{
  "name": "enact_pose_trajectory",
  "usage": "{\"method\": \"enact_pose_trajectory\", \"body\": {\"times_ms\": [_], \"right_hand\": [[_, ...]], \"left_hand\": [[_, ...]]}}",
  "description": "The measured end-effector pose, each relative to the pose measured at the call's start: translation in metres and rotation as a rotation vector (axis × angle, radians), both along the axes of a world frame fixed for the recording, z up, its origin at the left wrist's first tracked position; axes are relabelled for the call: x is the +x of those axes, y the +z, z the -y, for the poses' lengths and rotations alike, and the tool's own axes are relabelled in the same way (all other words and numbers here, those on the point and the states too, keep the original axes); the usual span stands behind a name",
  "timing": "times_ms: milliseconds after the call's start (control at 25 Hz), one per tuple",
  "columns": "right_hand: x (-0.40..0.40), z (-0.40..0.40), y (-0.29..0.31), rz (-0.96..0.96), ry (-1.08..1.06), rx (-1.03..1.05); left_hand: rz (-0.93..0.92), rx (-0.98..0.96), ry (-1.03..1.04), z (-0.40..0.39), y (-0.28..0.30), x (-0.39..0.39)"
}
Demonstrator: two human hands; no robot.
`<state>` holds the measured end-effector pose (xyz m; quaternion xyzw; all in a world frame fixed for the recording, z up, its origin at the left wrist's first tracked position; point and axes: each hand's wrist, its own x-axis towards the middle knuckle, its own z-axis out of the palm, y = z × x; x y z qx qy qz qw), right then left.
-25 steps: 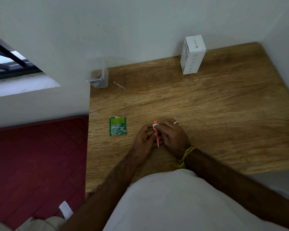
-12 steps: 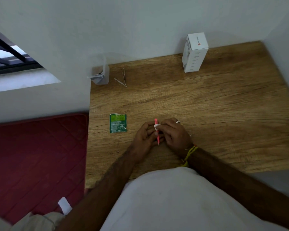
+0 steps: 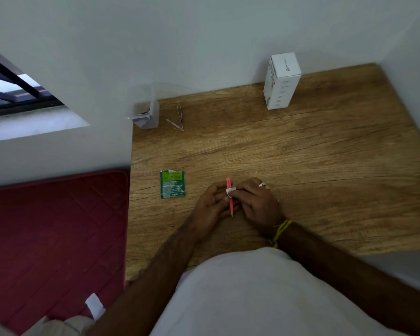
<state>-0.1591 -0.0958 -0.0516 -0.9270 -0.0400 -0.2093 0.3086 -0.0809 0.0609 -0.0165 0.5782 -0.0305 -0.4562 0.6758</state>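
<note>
Well, both hands meet low over the table [image 3: 301, 154], near its front edge. The left hand [image 3: 211, 204] has its fingers curled about a slim pink stick [image 3: 228, 184], which points away from the person. The right hand [image 3: 257, 202] pinches a small white scrap [image 3: 230, 191] against the stick's upper part (what the scrap is, I can't make out). A torn green sachet [image 3: 172, 184] lies flat beside the left hand.

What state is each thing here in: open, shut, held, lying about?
pink stick: held just above the table, gripped by the left hand.
white scrap: folded against the stick, pinched by the right hand.
green sachet: lying flat, top edge torn.
tweezers: lying flat, untouched.
clear container: upright, apparently open.
white box: standing upright, closed.
</note>
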Motion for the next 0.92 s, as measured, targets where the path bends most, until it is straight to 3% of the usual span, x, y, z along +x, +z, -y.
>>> {"method": "enact_pose_trajectory", "body": {"times_ms": [920], "right_hand": [[-0.013,-0.005,0.001,0.02,0.057,-0.043]], "left_hand": [[0.009,0.124,0.119,0.011,0.006,0.0]]}}
